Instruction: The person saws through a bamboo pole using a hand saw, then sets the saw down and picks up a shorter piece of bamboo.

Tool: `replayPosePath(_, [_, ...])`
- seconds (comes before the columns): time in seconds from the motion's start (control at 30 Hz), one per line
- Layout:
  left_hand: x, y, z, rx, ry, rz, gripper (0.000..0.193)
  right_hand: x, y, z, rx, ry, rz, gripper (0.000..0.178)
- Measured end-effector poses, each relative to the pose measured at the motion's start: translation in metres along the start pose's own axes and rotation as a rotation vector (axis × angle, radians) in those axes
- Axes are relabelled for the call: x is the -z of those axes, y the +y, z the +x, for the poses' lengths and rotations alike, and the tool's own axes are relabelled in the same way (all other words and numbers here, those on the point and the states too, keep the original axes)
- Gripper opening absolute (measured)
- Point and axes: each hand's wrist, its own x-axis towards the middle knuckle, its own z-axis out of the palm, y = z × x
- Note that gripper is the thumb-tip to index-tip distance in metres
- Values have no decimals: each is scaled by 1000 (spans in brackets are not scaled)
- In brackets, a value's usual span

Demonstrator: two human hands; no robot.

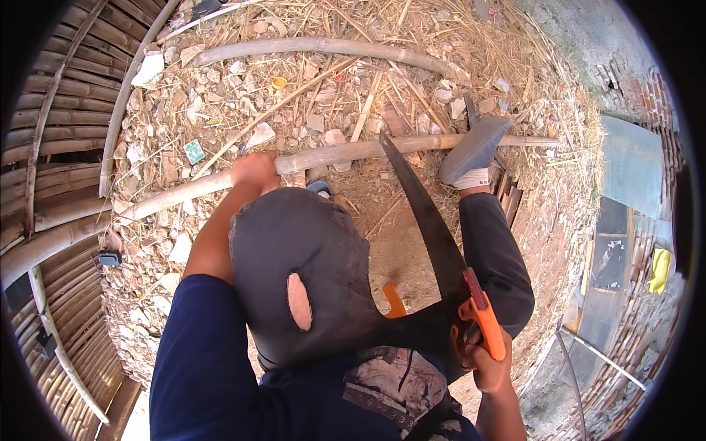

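Observation:
A long bamboo pole (346, 152) lies crosswise on the ground ahead of me. My left hand (255, 171) grips it left of the middle, its fingers partly hidden behind the knuckles. My right foot, in a grey shoe (474, 151), rests on the pole's right part. Low on the right, beside my right thigh, my right hand (487, 364) is closed round the orange handle of a handsaw (419, 206). The saw's dark blade points up and away, its tip overlapping the pole in view; whether they touch I cannot tell.
A second bamboo pole (331, 46) lies farther off among straw and stone rubble. An orange curved piece (395, 301) shows between my legs, partly hidden. A bamboo-slat structure (59, 132) stands left; a rough wall (573, 44) and a yellow cloth (660, 270) are at right.

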Motion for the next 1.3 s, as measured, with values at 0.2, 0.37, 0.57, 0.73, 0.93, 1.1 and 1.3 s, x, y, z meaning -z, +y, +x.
replayPosePath(0.2, [-5, -2, 0, -15, 35, -8, 39, -13, -7, 16, -93, 17, -102, 14])
replayPosePath(0.37, [2, -2, -1, -6, 26, -43, 38, -15, -2, 8, -69, 45, -40, 29])
replayPosePath(0.57, [-3, -3, 7, -8, 19, 8, 40, 9, -11, -25, -42, 126, -97, 6])
replayPosePath(0.73, [4, -3, 0, -24, 23, -27, 41, 37, -3, -13, -9, 209, 68, 8])
replayPosePath(0.93, [5, 0, -5, 14, 39, -47, 39, 11, 7, -35, 82, 103, -177, 13])
replayPosePath(1.1, [4, -2, -1, -18, 49, -73, 37, -8, 51, 14, 221, 93, -175, 11])
replayPosePath(1.3, [2, -4, 2, -25, 32, -53, 37, -31, 64, 89, 282, 96, -173, 9])
